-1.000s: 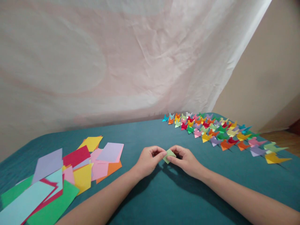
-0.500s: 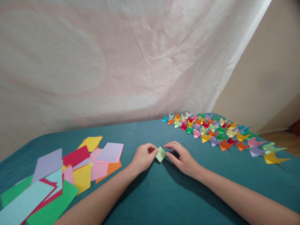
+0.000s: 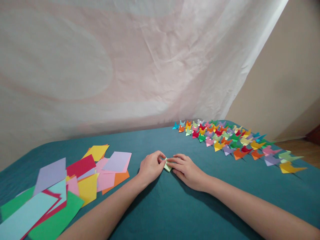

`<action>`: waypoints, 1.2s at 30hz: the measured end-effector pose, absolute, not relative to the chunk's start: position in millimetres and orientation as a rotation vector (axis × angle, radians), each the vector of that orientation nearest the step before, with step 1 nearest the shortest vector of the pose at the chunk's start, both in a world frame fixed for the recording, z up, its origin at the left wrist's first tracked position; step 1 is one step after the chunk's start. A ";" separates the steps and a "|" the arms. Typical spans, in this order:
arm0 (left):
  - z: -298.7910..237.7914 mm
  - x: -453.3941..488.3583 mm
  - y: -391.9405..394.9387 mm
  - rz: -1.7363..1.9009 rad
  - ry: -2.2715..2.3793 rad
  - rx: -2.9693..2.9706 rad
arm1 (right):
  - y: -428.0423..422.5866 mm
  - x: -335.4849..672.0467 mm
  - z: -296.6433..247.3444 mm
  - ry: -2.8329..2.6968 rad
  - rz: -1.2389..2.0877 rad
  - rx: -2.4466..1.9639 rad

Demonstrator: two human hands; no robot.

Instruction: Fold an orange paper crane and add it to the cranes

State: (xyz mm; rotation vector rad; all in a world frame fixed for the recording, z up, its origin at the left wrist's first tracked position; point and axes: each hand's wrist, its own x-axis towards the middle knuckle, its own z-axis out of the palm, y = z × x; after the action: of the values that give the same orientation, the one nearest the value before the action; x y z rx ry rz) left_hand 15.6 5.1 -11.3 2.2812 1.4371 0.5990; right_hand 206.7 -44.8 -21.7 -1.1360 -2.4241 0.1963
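Note:
A small folded piece of pale green paper (image 3: 167,166) is between my two hands, just above or on the dark green tabletop; which of the two I cannot tell. My left hand (image 3: 152,167) pinches its left corner between thumb and fingers. From the right, the fingers of my right hand (image 3: 187,171) lie over the paper's upper right side, covering part of it, with the thumb low and mostly hidden.
Loose coloured paper sheets (image 3: 82,166) lie overlapping on the left of the table (image 3: 160,213). Rows of small folded paper birds (image 3: 225,140) in many colours stand at the back right. A pale cloth (image 3: 140,66) hangs behind the table.
My right hand has moved left, its fingers now over the pale green paper. Less of the paper shows than before. My left hand keeps its pinch, shifted slightly left.

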 end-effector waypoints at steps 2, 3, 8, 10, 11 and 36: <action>-9.4 15.5 3.7 0.584 1.434 2.315 | -44.7 206.9 -22.1 -2.433 0.198 -1.150; -8.7 15.3 3.0 0.583 1.428 2.329 | -44.9 206.9 -22.0 -2.438 0.198 -1.156; -7.4 14.0 1.1 0.579 1.380 2.408 | -46.1 206.6 -19.7 -2.443 0.213 -1.172; -7.4 13.2 2.2 0.577 1.358 2.431 | -46.6 206.5 -19.0 -2.441 0.219 -1.175; -7.6 12.6 3.2 0.577 1.343 2.446 | -46.9 206.4 -18.6 -2.443 0.221 -1.175; -19.3 1.5 31.6 0.586 1.176 2.490 | -45.4 207.9 -11.4 -2.542 0.146 -1.208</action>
State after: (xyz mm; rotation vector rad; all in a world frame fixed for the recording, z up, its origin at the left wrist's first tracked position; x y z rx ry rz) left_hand 1.5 31.6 -19.3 2.4895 1.1763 0.5858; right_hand 207.9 -45.4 -11.4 -1.2084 -2.5420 0.1464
